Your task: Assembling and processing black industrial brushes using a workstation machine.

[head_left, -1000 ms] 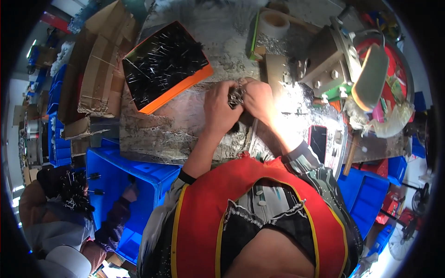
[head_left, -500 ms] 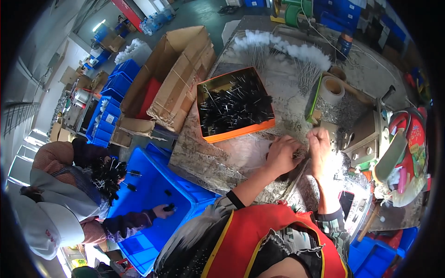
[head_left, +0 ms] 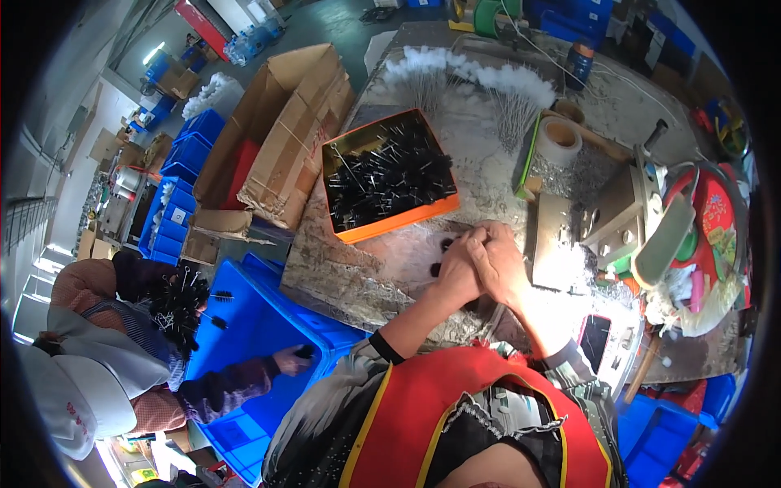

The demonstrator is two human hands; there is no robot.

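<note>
My left hand (head_left: 459, 273) and my right hand (head_left: 501, 262) are pressed together above the worktable, fingers curled in and overlapping. Whatever lies between them is hidden. Small black bristle tufts (head_left: 445, 244) show at the outer side of my left hand; whether they are gripped or lie on the table I cannot tell. Just beyond, an orange-rimmed box (head_left: 390, 230) is heaped with black wire-stemmed brushes (head_left: 390, 175). To the right of my hands is a flat metal plate (head_left: 554, 241), beside a metal bench device (head_left: 614, 213).
White-tufted wire brushes (head_left: 508, 89) lie at the back, near a tape roll (head_left: 560, 138) in a green-edged tray. An open carton (head_left: 285, 146) stands left. A co-worker's hand (head_left: 293, 359) reaches over a blue bin (head_left: 244, 325). A phone (head_left: 595, 340) lies at right.
My right hand has moved left from beside the metal plate and now meets my left hand. The view has shifted slightly. The co-worker's hand stays over the blue bin.
</note>
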